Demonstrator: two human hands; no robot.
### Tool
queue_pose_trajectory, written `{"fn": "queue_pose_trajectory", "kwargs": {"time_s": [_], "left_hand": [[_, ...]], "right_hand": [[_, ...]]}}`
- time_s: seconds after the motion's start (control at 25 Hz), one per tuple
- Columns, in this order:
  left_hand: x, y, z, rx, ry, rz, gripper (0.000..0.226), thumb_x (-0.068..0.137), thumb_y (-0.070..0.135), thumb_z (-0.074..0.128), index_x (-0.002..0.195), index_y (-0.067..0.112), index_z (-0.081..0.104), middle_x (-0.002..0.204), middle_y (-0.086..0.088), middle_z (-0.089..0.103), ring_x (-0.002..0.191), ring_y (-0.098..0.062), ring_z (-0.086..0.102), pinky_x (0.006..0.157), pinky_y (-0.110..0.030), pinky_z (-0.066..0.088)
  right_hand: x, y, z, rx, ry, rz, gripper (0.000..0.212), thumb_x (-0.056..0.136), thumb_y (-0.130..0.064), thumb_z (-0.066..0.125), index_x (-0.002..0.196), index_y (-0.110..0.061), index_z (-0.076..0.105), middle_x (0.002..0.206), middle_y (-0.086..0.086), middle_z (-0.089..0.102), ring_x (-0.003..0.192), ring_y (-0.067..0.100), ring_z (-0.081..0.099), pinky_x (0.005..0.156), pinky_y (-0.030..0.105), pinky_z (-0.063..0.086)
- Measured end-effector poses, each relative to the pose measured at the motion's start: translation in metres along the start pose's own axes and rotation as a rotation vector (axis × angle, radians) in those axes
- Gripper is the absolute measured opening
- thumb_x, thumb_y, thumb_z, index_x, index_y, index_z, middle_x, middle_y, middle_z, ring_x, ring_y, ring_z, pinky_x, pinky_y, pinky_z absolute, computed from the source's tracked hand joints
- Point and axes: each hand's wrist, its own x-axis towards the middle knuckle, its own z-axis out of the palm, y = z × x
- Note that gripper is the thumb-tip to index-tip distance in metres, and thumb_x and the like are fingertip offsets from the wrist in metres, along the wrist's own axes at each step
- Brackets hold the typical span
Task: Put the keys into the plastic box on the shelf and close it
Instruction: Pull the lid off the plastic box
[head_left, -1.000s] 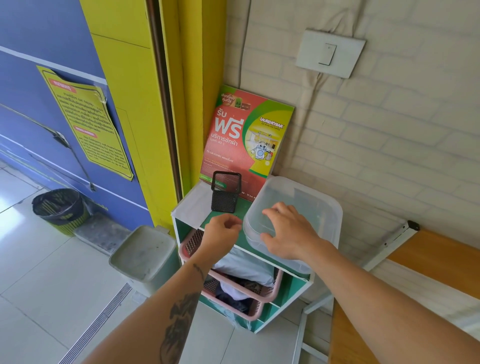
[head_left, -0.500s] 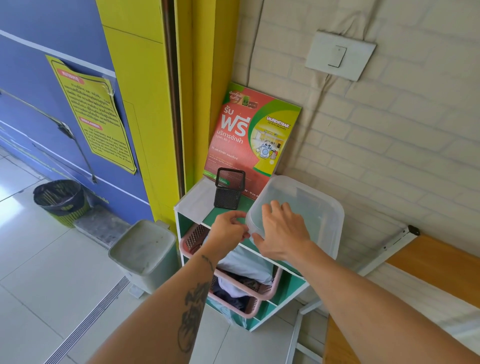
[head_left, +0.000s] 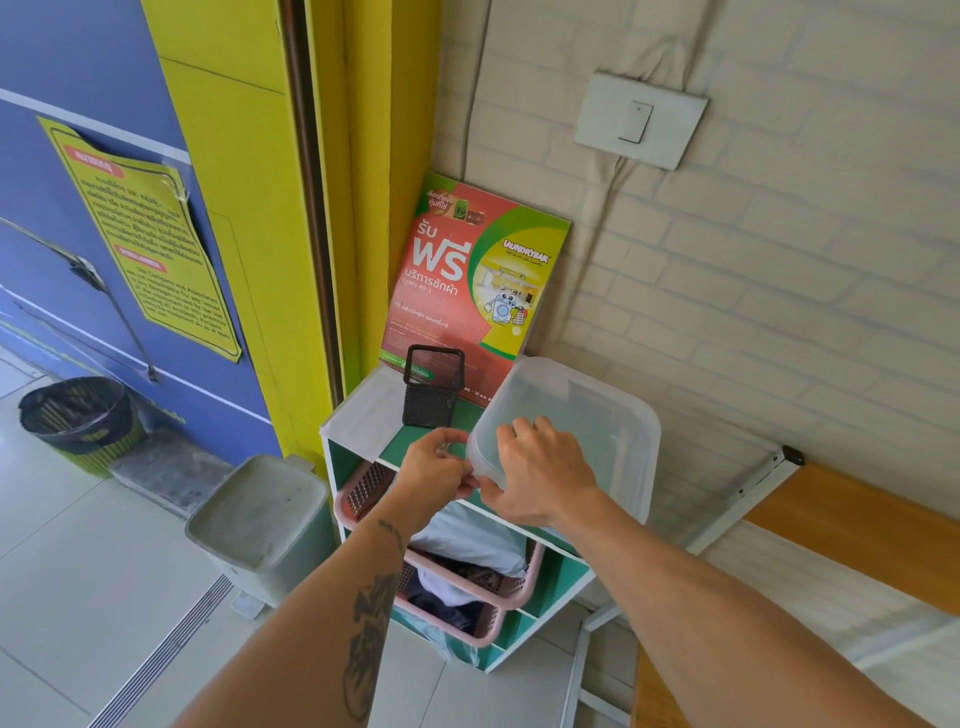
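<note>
A translucent plastic box (head_left: 602, 415) with its lid on stands on the right of the small white-and-green shelf (head_left: 363, 415). My right hand (head_left: 540, 473) grips the lid's near left corner, fingers on top and thumb under the rim. My left hand (head_left: 431, 467) is curled shut just left of that corner, its fingertips touching the rim and my right thumb. Only a small glint of the keys shows between its fingers; the rest is hidden in the fist.
A black mesh pen holder (head_left: 431, 387) stands on the shelf top behind my left hand, with a red poster (head_left: 467, 280) leaning on the wall. Pink baskets (head_left: 511, 597) fill the shelf below. A grey bin (head_left: 260, 514) stands left, a wooden bench (head_left: 857, 530) right.
My right hand slid from the lid's top to its near left corner. My left hand moved right until it touches the box rim.
</note>
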Motion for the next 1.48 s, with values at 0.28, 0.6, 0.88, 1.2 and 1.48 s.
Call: {"fn": "queue_pose_trajectory", "kwargs": {"time_s": [0.28,0.6,0.88,1.2,1.48], "left_hand": [[-0.001,0.002,-0.001,-0.034,-0.022,-0.017,0.029,0.08,-0.012,0.06,0.096,0.012,0.063,0.045,-0.004,0.062,0.041,-0.016,0.059,0.05,-0.027,0.056],[-0.002,0.001,-0.001,-0.055,-0.012,-0.035,0.031,0.081,-0.013,0.057,0.096,0.014,0.063,0.054,-0.012,0.066,0.047,-0.018,0.063,0.053,-0.029,0.059],[-0.002,-0.001,-0.002,-0.039,-0.029,-0.02,0.028,0.087,-0.009,0.058,0.099,0.015,0.062,0.058,-0.011,0.071,0.056,-0.019,0.069,0.056,-0.029,0.06],[-0.003,-0.001,0.001,-0.015,0.001,-0.022,0.029,0.085,-0.009,0.058,0.102,0.014,0.063,0.066,-0.015,0.072,0.059,-0.021,0.07,0.058,-0.031,0.06],[-0.003,0.002,0.002,0.047,0.039,-0.02,0.031,0.085,-0.006,0.057,0.109,0.014,0.063,0.08,-0.021,0.073,0.061,-0.022,0.07,0.058,-0.031,0.058]], "right_hand": [[-0.001,-0.003,-0.003,-0.018,-0.006,-0.062,0.04,0.084,-0.047,0.054,0.094,-0.009,0.056,0.091,0.014,0.063,0.078,0.031,0.06,0.06,0.035,0.042],[-0.004,0.0,-0.009,-0.119,0.019,-0.146,0.041,0.091,-0.042,0.045,0.103,-0.005,0.056,0.095,0.019,0.065,0.076,0.033,0.063,0.057,0.034,0.041],[-0.015,0.011,-0.016,0.034,0.111,-0.075,0.04,0.088,-0.048,0.047,0.093,-0.01,0.058,0.087,0.01,0.064,0.076,0.031,0.062,0.057,0.035,0.045],[-0.026,0.012,-0.029,0.089,0.199,-0.01,0.032,0.09,-0.041,0.051,0.095,-0.011,0.06,0.09,0.006,0.065,0.077,0.026,0.062,0.055,0.032,0.049],[-0.024,0.019,-0.04,0.106,0.215,0.064,0.033,0.092,-0.04,0.048,0.1,-0.011,0.059,0.093,0.006,0.062,0.078,0.028,0.062,0.056,0.033,0.046]]}}
